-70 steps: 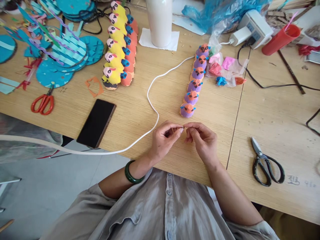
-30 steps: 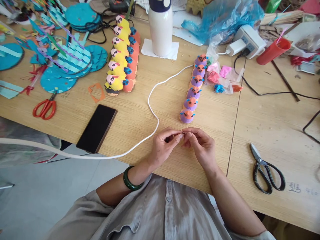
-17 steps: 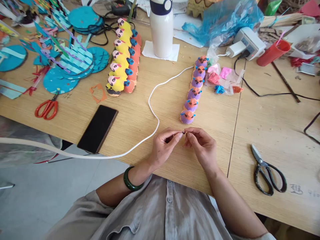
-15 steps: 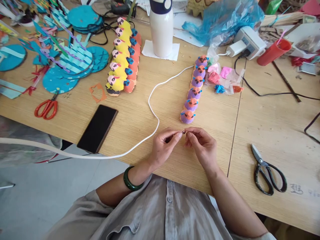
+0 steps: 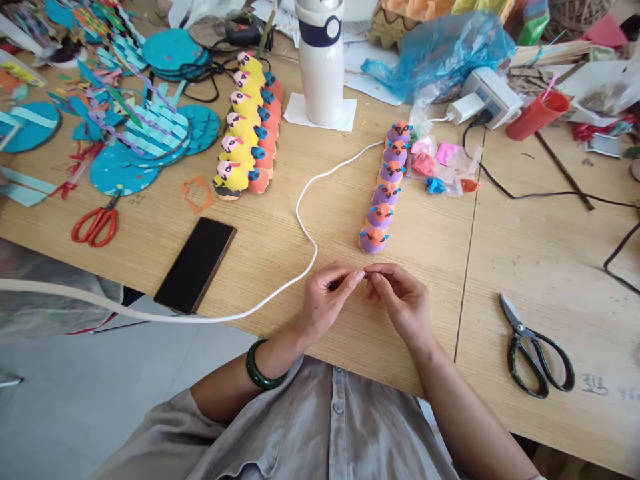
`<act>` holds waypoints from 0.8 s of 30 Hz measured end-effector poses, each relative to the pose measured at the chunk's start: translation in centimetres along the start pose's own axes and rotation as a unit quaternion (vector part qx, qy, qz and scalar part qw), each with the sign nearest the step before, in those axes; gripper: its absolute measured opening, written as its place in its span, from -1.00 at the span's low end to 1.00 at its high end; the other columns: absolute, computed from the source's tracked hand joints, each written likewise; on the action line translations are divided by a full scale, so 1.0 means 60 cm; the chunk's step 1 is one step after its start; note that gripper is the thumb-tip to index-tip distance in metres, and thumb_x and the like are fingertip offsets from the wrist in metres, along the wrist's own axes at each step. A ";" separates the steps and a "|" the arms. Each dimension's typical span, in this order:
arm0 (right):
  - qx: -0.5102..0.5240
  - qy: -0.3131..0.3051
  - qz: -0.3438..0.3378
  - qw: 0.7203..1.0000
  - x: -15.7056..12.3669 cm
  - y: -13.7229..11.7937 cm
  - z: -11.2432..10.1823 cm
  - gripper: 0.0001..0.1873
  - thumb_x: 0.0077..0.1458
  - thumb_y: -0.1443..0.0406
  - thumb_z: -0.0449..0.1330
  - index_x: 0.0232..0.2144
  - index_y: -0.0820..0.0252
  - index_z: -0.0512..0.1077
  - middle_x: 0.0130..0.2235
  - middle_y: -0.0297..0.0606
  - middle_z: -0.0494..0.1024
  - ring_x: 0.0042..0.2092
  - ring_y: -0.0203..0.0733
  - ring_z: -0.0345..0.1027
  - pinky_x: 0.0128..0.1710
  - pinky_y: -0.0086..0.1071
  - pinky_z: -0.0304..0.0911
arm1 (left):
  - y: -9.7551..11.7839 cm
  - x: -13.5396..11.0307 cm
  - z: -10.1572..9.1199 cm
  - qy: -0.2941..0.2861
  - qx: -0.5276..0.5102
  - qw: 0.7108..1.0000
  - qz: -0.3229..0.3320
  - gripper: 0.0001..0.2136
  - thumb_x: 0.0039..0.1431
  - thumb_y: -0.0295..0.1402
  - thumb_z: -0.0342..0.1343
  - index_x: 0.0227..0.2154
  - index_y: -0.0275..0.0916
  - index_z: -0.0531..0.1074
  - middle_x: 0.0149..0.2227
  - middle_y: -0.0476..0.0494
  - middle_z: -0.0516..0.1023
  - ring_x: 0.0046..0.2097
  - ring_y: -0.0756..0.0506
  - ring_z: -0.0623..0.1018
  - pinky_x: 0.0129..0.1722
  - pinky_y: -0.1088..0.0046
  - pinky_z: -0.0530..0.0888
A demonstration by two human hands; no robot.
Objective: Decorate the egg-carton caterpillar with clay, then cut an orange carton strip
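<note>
hands (image 5: 325,299) pinch tiny dark piece (image 5: 366,275) | purple-orange figure row (image 5: 380,217) just beyond

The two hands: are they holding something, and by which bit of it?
A tiny dark piece, pinched at the fingertips where left hand and right hand meet. Too small and covered to tell which part.

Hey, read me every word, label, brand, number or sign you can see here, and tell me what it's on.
No text reads clearly.
Tabletop, right of the black-handled scissors: handwriting, too blurred to read.
Tabletop, beside the red-handled scissors: faint marks, too small to read.
White bottle: a white circle on its dark blue band, no readable lettering.
</note>
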State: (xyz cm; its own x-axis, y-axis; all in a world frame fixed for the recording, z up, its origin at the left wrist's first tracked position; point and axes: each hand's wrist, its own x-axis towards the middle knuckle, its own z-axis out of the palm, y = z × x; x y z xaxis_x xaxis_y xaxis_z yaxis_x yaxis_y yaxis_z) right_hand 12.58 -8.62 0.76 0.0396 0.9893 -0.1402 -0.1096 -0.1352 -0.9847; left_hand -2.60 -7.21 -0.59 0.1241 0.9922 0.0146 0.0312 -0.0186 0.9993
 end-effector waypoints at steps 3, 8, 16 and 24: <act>0.001 -0.001 0.001 1.000 -0.001 -0.001 0.000 -0.76 0.20 0.11 0.32 -0.23 0.13 0.60 -0.42 -0.33 0.53 -0.47 -0.34 0.36 -0.45 -0.42 0.47 | 0.000 0.000 0.000 0.005 -0.009 1.000 -0.004 -0.75 0.32 -0.21 0.21 -0.41 -0.25 0.59 -0.43 -0.03 0.53 -0.34 0.00 0.45 -0.31 0.48 0.39; 0.014 0.010 -0.001 1.000 0.000 0.000 0.000 -0.76 0.19 0.11 0.33 -0.20 0.14 0.58 -0.43 -0.36 0.52 -0.49 -0.35 0.37 -0.46 -0.42 0.45 | -0.001 -0.001 0.001 0.018 -0.024 0.999 -0.027 -0.66 0.38 -0.18 0.14 -0.47 -0.26 0.55 -0.44 -0.04 0.51 -0.36 0.01 0.45 -0.30 0.47 0.39; 0.028 0.031 0.056 0.998 0.004 0.005 0.003 -0.69 0.12 0.06 0.38 -0.37 0.18 0.52 -0.51 -0.40 0.48 -0.57 -0.37 0.37 -0.55 -0.45 0.37 | -0.002 -0.002 0.000 0.021 -0.013 1.000 -0.016 -0.70 0.38 -0.17 0.13 -0.39 -0.24 0.60 -0.37 -0.09 0.57 -0.32 -0.01 0.51 -0.30 0.47 0.44; 0.058 0.033 0.068 0.995 0.004 0.006 0.010 -0.67 0.03 0.07 0.44 -0.33 0.19 0.54 -0.48 -0.38 0.52 -0.53 -0.35 0.41 -0.53 -0.45 0.46 | -0.006 -0.002 0.000 0.012 0.031 0.998 0.047 -0.79 0.40 -0.29 0.12 -0.23 -0.24 0.64 -0.25 -0.13 0.65 -0.20 -0.03 0.59 -0.17 0.46 0.51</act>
State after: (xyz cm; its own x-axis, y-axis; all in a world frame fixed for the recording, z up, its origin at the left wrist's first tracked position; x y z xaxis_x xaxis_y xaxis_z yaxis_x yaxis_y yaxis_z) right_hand 11.96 -8.40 0.45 0.0813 0.9561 -0.2814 -0.2331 -0.2562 -0.9381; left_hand -2.64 -7.32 -0.94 0.1051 0.9885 0.1088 0.0819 -0.1176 0.9897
